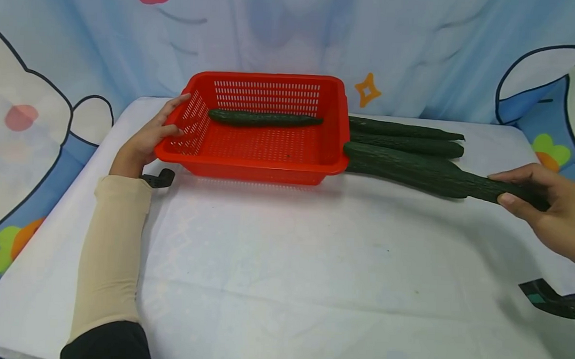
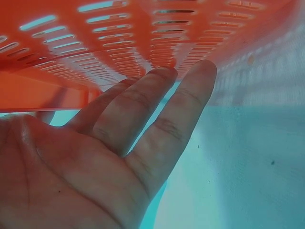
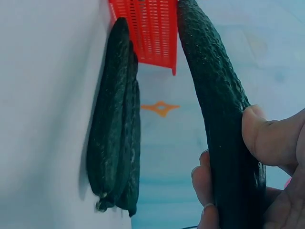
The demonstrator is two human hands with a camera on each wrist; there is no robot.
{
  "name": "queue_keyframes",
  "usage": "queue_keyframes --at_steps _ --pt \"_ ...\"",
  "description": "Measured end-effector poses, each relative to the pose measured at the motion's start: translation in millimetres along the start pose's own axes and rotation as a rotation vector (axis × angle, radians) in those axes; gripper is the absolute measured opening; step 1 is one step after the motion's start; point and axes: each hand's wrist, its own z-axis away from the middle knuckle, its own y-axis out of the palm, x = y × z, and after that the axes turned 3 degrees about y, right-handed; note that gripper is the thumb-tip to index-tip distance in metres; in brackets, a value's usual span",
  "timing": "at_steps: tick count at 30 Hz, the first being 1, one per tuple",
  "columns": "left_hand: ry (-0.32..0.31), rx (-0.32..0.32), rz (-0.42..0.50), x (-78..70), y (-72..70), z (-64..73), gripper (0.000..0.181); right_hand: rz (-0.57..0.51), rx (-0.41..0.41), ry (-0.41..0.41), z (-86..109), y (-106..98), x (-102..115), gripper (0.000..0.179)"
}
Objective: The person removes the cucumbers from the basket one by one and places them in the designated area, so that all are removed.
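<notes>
My right hand [image 1: 551,207] grips a long dark green cucumber [image 1: 480,185] by its right end, thumb on one side and fingers on the other. In the right wrist view that cucumber [image 3: 217,100] is raised, apart from several others [image 3: 112,129] on the cloth. In the head view its far tip overlaps the right rim of the red plastic basket [image 1: 249,170]. My left hand [image 1: 149,136] holds the basket's left end, with digits over the rim. In the left wrist view, other fingers [image 2: 167,129] extend under the slotted wall. One cucumber [image 1: 266,119] lies inside, along the back.
Right of the basket, cucumbers [image 1: 405,129] lie side by side on the white tablecloth [image 1: 284,265], one partly hidden under the held one. A blue patterned curtain [image 1: 294,30] hangs behind the table. Black straps [image 1: 552,301] show near each wrist.
</notes>
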Motion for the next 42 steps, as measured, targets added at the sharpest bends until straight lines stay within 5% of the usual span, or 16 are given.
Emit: queue_keyframes --at_steps 6,16,34,42 --pt "0.005 0.003 0.007 0.3 0.2 0.0 0.077 0.036 -0.024 0.004 4.0 -2.5 -4.1 0.026" --pt "0.008 0.006 0.015 0.4 -0.3 1.8 0.077 0.184 0.120 0.094 1.6 12.2 10.0 0.031" --pt "0.002 -0.001 -0.006 -0.5 0.9 0.8 0.076 0.088 0.251 0.086 -15.1 44.8 3.4 0.034" --pt "0.007 0.004 -0.005 -1.0 -0.1 0.8 0.076 0.138 0.213 0.040 -24.7 50.0 -3.8 0.035"
